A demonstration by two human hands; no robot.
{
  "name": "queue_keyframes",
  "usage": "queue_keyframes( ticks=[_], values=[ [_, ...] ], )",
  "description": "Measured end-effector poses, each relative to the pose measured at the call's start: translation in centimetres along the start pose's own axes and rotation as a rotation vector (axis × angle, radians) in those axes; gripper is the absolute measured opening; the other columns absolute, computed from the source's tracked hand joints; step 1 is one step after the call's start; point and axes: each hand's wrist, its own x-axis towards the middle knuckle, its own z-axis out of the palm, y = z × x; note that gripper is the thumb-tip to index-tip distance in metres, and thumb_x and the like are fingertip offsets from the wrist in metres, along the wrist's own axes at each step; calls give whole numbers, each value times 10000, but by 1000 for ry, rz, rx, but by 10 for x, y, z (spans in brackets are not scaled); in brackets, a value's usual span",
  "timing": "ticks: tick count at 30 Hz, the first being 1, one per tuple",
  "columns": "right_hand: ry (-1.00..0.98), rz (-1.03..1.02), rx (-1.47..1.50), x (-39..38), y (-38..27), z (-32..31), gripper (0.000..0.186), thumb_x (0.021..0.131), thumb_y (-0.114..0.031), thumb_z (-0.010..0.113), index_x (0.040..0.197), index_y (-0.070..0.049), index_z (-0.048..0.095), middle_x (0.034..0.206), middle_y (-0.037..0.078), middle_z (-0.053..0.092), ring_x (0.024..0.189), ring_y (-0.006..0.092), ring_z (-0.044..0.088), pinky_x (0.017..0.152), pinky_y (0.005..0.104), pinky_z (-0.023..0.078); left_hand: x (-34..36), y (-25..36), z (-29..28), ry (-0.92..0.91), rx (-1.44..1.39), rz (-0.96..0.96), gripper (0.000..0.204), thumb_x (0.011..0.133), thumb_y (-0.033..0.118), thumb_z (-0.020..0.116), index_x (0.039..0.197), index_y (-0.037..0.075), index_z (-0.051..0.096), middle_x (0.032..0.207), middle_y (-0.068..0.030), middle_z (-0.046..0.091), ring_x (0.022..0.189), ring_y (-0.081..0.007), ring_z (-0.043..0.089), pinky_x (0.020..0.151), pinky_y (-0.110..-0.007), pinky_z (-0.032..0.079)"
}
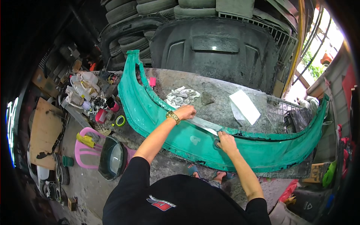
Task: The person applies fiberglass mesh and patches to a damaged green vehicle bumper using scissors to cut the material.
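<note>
A long, curved green car bumper [270, 152] lies across the work table in front of me. Between my hands, a pale strip of tape [204, 125] runs along its upper edge. My left hand [186, 112], below a gold-coloured watch, is closed at the strip's left end, its fingertips pressed down by the bumper's edge. At the other end my right hand [227, 142] is closed around a small tape roll [217, 143], mostly covered by the fingers. Paint looks worn along the bumper's edge, with dark patches showing.
Behind the bumper, the table holds a crumpled rag [182, 96] and white sheet [244, 107]. A dark car hood [213, 56] and stacked tyres [122, 13] stand beyond. At left are a yellow-green tape roll [120, 120], a pink chair [86, 153] and a black basin [108, 165].
</note>
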Motion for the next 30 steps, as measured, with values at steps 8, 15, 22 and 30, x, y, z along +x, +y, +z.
queue_keyframes(
  ticks=[8,15,22,30],
  values=[
    [20,1,-30,8,-7,9,379,682,-192,748,946,-39,524,907,145,629,835,286,650,698,391,537,-1,-2,1,38,-9,31,151,733,172,665,831,68,617,893,-107,589,915,-314,574,778,-440,447],
    [0,28,33,11,-4,13,369,686,-142,724,951,-33,493,881,162,607,828,340,625,686,435,508,-7,-11,-1,139,-32,58,147,691,159,661,793,58,628,857,-125,641,853,-324,619,719,-444,479],
    [-34,42,77,11,-15,6,404,676,-160,728,979,-20,500,961,188,612,864,360,619,716,447,510,-12,-30,-4,114,13,52,143,684,161,668,771,53,634,818,-123,658,825,-322,631,711,-445,482],
    [-24,41,12,22,-28,10,417,679,-179,742,983,-26,503,959,174,622,869,329,636,715,421,527,-6,-29,-9,3,0,33,135,719,153,670,812,64,630,898,-116,589,915,-318,580,782,-437,454]
  ],
)
